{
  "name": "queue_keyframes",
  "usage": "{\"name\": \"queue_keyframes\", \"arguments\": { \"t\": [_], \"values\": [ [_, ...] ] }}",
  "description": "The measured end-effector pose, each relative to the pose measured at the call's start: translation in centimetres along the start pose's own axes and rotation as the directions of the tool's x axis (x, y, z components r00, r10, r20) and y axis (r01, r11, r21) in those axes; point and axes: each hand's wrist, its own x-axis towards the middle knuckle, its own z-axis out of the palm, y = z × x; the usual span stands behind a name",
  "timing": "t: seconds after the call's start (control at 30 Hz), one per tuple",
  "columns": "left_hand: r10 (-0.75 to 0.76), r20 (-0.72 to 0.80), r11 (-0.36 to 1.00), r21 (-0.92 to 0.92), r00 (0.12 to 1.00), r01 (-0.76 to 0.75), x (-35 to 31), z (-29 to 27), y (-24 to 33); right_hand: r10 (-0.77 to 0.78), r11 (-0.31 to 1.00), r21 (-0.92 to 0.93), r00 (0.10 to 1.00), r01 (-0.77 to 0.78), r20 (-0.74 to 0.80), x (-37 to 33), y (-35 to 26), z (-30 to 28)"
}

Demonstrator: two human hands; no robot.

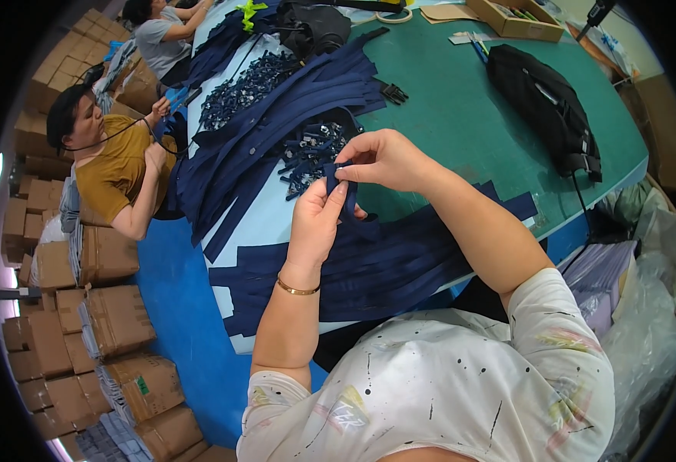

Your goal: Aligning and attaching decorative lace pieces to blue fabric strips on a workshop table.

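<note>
Both my hands meet above the table, pinching a navy fabric strip between them. My left hand grips it from below with the thumb up. From the right, my right hand holds its upper edge with thumb and fingertips. Part of the strip is hidden behind my fingers. Just beyond my left hand lies a heap of small navy tabs with shiny metal parts. Long navy strips are piled on the far left side. More navy strips lie beneath my forearms, along the near edge.
A black bag rests on the green table mat. Behind are a pen box and scissors; a black buckle lies nearer. Two people work at the left, one in a mustard shirt. Cartons stack beside the blue floor.
</note>
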Motion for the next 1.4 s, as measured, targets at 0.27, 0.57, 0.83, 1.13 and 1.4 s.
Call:
{"name": "queue_keyframes", "arguments": {
  "t": [0.27,0.57,0.83,1.13,1.4],
  "values": [
    [0.032,0.03,0.998,-0.051,0.999,-0.03,0.1,0.4,-0.1,-0.008,0.994,0.106,0.998,0.014,-0.06,0.1,0.6,0.5],
    [0.129,-0.038,0.969,0.217,0.991,-0.118,0.5,-0.4,-0.5,0.026,1.0,0.007,0.998,-0.025,-0.065,0.1,0.1,0.8],
    [0.078,-0.014,0.996,0.038,0.997,-0.077,0.1,0.6,0.6,0.132,0.975,0.185,0.991,-0.124,-0.029,0.2,0.4,0.3],
    [0.093,-0.075,0.985,0.151,0.993,-0.08,0.3,-0.8,-0.6,0.119,0.988,0.106,0.992,-0.115,-0.034,0.0,-0.2,0.0],
    [0.059,-0.106,0.988,0.151,0.993,-0.042,0.4,-0.9,-0.7,0.143,0.987,0.078,0.989,-0.141,-0.026,-0.3,-1.0,0.0]
  ]
}}
